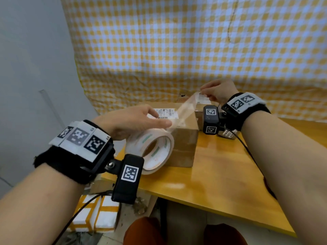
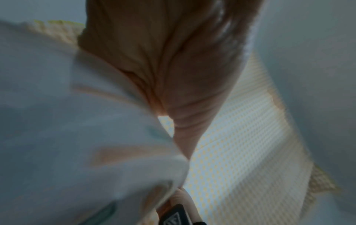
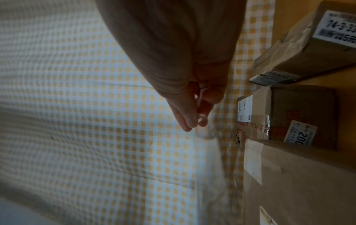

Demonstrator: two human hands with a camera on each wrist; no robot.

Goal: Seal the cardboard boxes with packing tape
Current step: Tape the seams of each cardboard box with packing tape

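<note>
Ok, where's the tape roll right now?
In the head view the tape roll is left of centre, held by the left hand against the near box.

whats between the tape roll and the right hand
A pulled-out strip of clear tape, stretched from the roll over the box to the right hand; head view shows it.

Bare counter [image 1: 221,174] lies open in front of and right of the cardboard box [image 1: 184,138]; behind it, two more boxes [image 3: 300,115] crowd the checked curtain [image 1: 177,41], while a stretched tape strip [image 1: 185,108] spans the box top between tape roll [image 1: 152,149] and right hand [image 1: 219,91].
</note>
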